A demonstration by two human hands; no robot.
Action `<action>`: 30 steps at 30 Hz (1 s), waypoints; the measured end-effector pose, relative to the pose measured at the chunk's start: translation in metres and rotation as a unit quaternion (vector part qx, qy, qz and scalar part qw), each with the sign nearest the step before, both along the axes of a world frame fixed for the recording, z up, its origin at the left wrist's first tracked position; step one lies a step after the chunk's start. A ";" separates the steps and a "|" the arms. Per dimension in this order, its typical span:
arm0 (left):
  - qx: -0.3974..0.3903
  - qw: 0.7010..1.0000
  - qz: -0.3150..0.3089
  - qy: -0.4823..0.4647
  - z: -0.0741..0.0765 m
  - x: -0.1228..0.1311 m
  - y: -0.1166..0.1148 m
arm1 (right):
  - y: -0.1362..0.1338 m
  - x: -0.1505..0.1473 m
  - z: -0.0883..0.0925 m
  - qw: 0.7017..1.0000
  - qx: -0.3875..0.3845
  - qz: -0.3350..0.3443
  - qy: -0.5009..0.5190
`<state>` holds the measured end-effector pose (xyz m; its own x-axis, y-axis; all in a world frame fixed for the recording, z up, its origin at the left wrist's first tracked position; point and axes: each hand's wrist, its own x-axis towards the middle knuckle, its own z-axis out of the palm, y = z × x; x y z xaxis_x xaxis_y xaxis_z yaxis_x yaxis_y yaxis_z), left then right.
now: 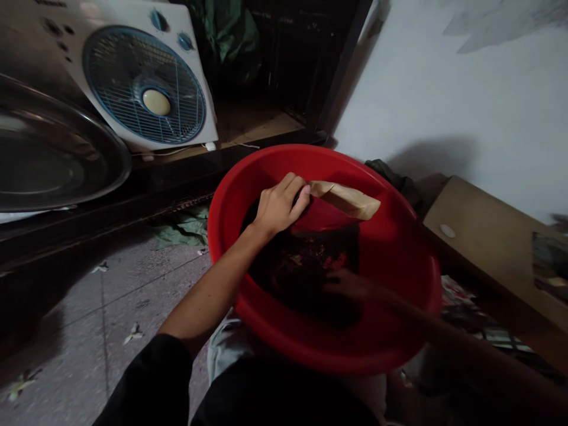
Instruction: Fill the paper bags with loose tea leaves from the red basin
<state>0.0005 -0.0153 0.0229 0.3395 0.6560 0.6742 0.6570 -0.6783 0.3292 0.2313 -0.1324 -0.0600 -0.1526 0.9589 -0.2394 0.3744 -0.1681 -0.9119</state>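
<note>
A large red plastic basin (399, 254) rests on my lap, tilted toward me. Dark, wet-looking material (306, 266) lies in its bottom. My left hand (280, 204) is inside the basin near the far wall, fingers pinched on one end of a tan, leaf-like strip (348, 200) that stretches to the right. My right hand (350, 285) reaches in from the right and lies low in the dark material; it is in shadow and its fingers are hard to make out.
A white and blue box fan (146, 83) stands on a dark wooden ledge at the back left, beside a big metal tray (48, 160). A white wall is at the right, a tan wooden board (492, 236) below it. Scraps lie on the tiled floor (89, 307).
</note>
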 end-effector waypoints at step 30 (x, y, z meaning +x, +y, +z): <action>-0.041 0.998 0.043 -0.005 0.003 -0.002 0.002 | 0.117 0.040 0.082 0.912 0.189 -0.334 -0.146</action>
